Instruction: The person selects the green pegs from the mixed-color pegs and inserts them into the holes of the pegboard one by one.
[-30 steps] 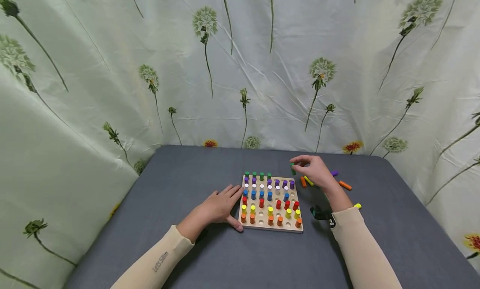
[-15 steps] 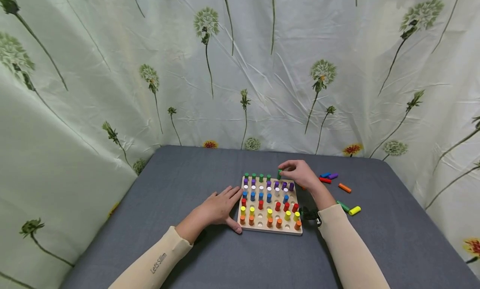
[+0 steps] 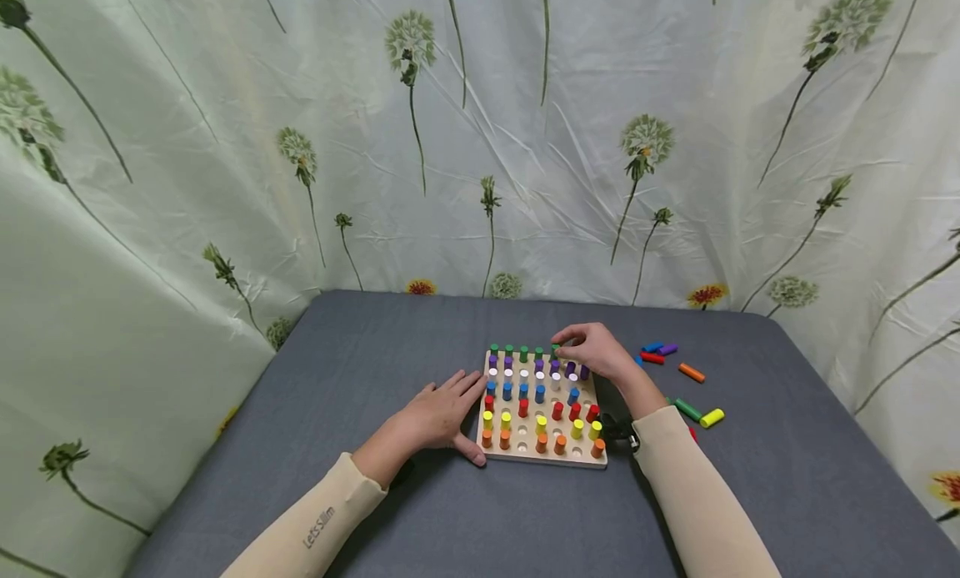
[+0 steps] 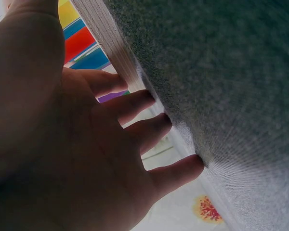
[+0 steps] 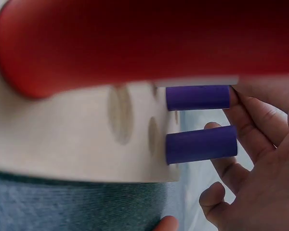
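Note:
A wooden pegboard (image 3: 551, 458) with rows of coloured pegs lies on the table. My left hand (image 3: 441, 415) rests flat beside it, fingers and thumb spread along its left edge. In the left wrist view, my left fingertips touch the grey cloth near the board's side (image 4: 111, 43). At the back row, my right hand (image 3: 600, 353) pinches a green peg (image 3: 556, 349) by its top, in line with the other green pegs (image 3: 523, 354). The right wrist view shows a red peg (image 5: 135, 43) up close and purple pegs (image 5: 201, 144) in front of my right hand (image 5: 265, 192); the green peg is hidden there.
Right of the board lie loose pegs: orange (image 3: 692, 372), purple (image 3: 667, 350), red (image 3: 652, 358), green (image 3: 687, 409) and yellow (image 3: 712, 418). Others are partly covered by my right arm. A flowered curtain (image 3: 360, 144) hangs behind the grey table (image 3: 375, 336).
My right hand has brought the green peg leftward from beyond the board's back right corner and lowered it to the back row. The left hand stays in place.

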Tool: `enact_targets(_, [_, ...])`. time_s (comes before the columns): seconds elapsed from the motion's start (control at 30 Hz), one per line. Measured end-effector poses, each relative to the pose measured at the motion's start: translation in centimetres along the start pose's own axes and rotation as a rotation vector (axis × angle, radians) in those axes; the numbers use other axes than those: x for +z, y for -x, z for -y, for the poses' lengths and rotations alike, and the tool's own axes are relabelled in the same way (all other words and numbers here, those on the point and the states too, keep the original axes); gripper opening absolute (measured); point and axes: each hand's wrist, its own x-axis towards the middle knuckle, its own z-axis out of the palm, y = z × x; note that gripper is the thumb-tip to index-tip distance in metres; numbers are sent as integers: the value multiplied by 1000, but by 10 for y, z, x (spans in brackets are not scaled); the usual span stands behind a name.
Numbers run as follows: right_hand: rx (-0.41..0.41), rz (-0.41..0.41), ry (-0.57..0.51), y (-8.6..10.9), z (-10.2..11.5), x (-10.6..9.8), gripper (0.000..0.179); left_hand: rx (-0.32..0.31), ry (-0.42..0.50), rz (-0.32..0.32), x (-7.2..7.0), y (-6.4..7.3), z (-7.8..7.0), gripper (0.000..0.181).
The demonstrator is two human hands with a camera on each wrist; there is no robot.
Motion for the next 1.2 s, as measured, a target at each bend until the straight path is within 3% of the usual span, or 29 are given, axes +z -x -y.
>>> enact_targets(0.2, [0,16,4,0,0,0,26,-1,0,16,-1,0,1,129])
enact_targets(0.87, [-19,21,24,5,-1,5,23,13,-18,-27,1,5,-3,128])
enact_targets(1.2, [-22,-13,23,12,-1,-10,33,-3,-7,-12,3,1,-1,129])
